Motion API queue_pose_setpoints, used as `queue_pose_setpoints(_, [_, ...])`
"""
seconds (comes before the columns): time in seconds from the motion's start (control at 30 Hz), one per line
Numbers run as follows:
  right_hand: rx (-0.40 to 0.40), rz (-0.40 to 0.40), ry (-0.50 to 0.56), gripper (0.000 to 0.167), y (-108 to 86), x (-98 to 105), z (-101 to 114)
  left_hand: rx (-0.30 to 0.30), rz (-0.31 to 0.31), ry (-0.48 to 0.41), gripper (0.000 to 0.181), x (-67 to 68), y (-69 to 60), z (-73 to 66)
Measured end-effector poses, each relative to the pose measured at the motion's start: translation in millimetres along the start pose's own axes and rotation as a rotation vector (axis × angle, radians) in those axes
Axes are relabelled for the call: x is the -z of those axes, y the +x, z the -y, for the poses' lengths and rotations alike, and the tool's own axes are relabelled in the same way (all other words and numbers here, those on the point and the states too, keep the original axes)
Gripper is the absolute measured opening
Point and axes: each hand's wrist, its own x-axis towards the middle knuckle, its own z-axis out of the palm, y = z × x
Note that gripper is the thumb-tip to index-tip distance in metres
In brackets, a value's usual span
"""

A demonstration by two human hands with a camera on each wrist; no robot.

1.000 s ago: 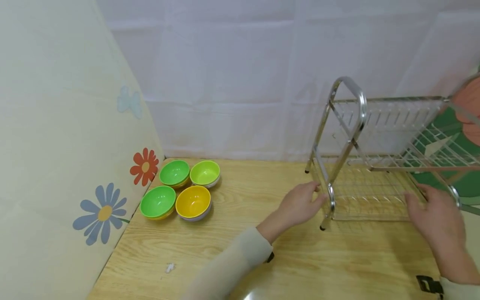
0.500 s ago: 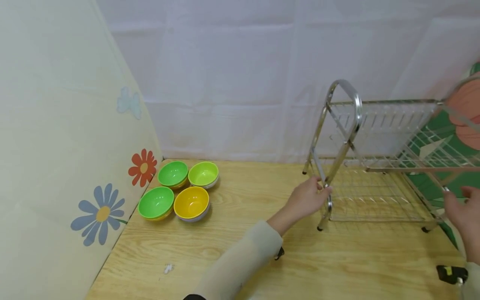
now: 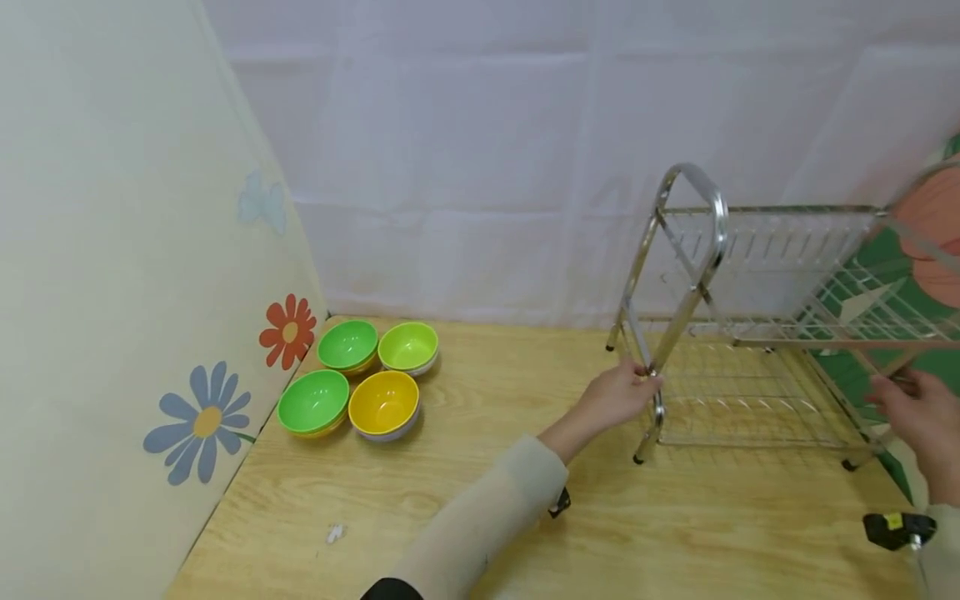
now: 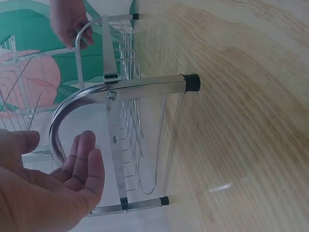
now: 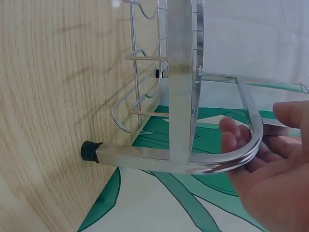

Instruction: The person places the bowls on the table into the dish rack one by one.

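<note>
Bowls (image 3: 385,404) sat left of both hands. Left hand (image 3: 613,393) touched steel rack (image 3: 802,342); grip couldn't be told. Rack stood between hands on table (image 3: 720,525), seemingly placed; release remained. Right hand (image 3: 921,417) grasped its right end.

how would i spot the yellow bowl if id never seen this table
On the wooden table, in the head view, look left from the metal rack to the two-by-two cluster of bowls. The yellow bowl sits at the cluster's near right corner. Its inside is yellow, while its three neighbours are green inside.
</note>
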Motion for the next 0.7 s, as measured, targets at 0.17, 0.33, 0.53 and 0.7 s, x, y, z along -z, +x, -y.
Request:
queue_pose_setpoints(0.17, [0.032,-0.009,0.013,0.057,5.4,2,-6,0.011,0.043,-0.05,0.044,-5.1,6.2,-0.1])
queue_pose_setpoints(0.33, [0.054,-0.033,0.099,0.053,4.5,2,-9,0.038,0.027,-0.154,0.025,-10.3,6.2,-0.2])
queue_pose_setpoints(0.53, [0.096,-0.037,0.213,0.036,3.7,0,-16,0.078,0.016,-0.204,0.023,-9.5,5.2,-1.4])
queue_pose_setpoints(0.7, [0.125,-0.02,0.323,0.031,2.7,-2,-19,0.093,0.015,-0.274,0.02,-8.2,5.2,-1.1])
